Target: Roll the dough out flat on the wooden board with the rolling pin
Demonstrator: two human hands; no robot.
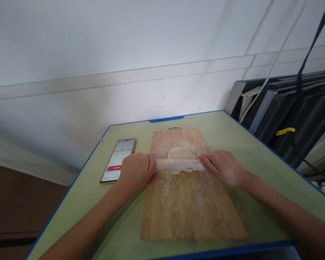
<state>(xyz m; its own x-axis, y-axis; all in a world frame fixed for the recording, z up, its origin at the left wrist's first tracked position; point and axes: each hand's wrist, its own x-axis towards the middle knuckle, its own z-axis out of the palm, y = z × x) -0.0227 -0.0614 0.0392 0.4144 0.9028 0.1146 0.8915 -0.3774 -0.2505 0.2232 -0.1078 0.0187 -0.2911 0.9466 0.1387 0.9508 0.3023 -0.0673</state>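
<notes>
Table: pale green top (219, 124), blue edging (166, 119); our clock centres on the board, 12 pointing away from us.
Board: wooden cutting board (189, 209), floured, metal handle (175, 128) at 12.
Dough: thin flat round (181, 153) on the board's 12 o'clock half, showing on both sides of the pin.
Rolling pin: floury (178, 165), lying 9 to 3 across the dough.
Hands: our left hand (138, 167) curled around the pin's 9 o'clock end, our right hand (222, 166) gripping the 3 o'clock end.
Phone: smartphone (119, 159) at 10, timer at 00:00:24, partly behind our left hand.
Wall: white (151, 36), at 12, horizontal trim strip.
Stack: dark panels (276, 108) leaning at 2; black strap (304, 65), white cord (281, 50) hanging there.
Brown surface: (16, 195) past the table at 9, can't tell what.
</notes>
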